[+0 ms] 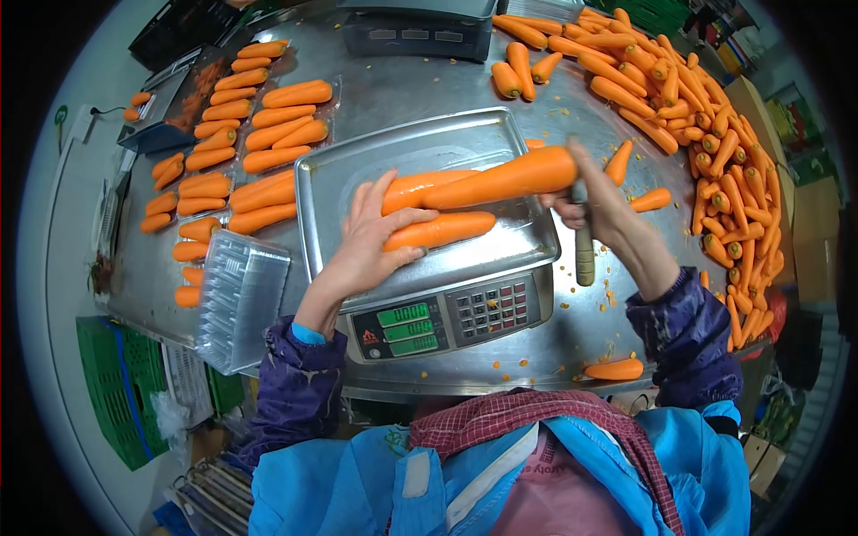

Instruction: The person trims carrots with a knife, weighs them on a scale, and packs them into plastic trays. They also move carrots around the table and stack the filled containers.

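My left hand (371, 237) lies over the metal pan (317, 192) of the scale, its fingers wrapped round carrots. One of them, a shorter carrot (447, 230), points right from under my thumb. Above it a large carrot (509, 179) slants up to the right, its thick end at my right hand (590, 192). Another carrot (407, 189) shows behind the large one. My right hand has its fingers closed on a knife, whose worn handle (584, 255) points down; the blade is hidden. The scale's display (408, 327) shows green digits.
Rows of carrots (277, 134) in trays stand on the left, with a stack of clear plastic trays (239, 299) in front. A large carrot pile (706, 134) fills the right side. A second scale (416, 36) is at the back. A loose carrot (614, 369) lies near the front edge.
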`<state>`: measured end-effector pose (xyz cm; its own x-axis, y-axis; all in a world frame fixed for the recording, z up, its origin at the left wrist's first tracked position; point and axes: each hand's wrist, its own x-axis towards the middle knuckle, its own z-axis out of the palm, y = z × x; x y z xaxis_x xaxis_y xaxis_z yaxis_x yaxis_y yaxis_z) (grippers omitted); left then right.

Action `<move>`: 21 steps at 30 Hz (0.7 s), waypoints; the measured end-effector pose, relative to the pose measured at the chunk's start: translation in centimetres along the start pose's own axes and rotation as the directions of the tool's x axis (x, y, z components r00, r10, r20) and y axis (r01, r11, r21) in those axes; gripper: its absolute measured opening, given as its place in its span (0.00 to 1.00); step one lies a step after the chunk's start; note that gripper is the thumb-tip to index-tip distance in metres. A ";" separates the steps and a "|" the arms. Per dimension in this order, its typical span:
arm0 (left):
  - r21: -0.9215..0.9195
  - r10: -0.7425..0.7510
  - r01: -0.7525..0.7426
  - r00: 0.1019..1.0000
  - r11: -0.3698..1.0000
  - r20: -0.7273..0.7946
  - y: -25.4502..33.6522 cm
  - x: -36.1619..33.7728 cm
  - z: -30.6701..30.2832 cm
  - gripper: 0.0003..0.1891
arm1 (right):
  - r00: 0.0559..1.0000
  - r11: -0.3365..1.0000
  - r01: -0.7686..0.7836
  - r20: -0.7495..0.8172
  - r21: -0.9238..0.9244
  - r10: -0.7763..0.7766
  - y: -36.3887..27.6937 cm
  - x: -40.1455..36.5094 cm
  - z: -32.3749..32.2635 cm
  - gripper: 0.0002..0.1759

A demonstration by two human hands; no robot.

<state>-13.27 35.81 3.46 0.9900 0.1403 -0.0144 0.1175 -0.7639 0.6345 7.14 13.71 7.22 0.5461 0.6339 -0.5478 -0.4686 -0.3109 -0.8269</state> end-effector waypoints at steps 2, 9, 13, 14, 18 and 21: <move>-0.014 0.020 -0.021 1.000 1.000 -0.018 -0.1 -0.2 -0.1 0.24 | 0.995 0.995 -0.096 -0.011 -0.041 0.095 0.5 1.4 1.4 0.36; -0.431 -0.302 0.177 0.922 0.885 -0.242 -1.1 -2.6 -1.4 0.22 | 0.967 0.744 0.169 -0.039 -0.646 -0.253 0.6 2.0 0.5 0.21; -0.571 -0.535 0.372 0.833 0.732 -0.143 -2.1 -3.8 -1.9 0.23 | 0.931 0.671 0.206 -0.069 -0.713 -0.359 -0.1 1.2 -1.2 0.19; -0.601 -0.557 0.431 0.830 0.673 -0.028 -2.1 -4.0 -2.1 0.23 | 0.943 0.655 0.177 -0.065 -0.735 -0.328 -0.1 1.2 -1.4 0.19; -0.628 -0.543 0.489 0.831 0.605 0.125 -1.8 -3.3 -1.0 0.23 | 0.963 0.566 0.168 0.012 -0.807 -0.268 0.4 0.4 -0.5 0.17; -0.652 -0.558 0.486 0.822 0.583 0.113 -2.3 -2.8 -0.7 0.24 | 0.924 0.323 0.243 0.117 -0.915 -0.365 2.3 2.1 0.3 0.13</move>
<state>-16.36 37.59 2.54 0.7570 0.4705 -0.4535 0.4983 0.0333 0.8664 7.02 14.51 4.17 0.5940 0.7818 -0.1895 0.6169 -0.5939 -0.5164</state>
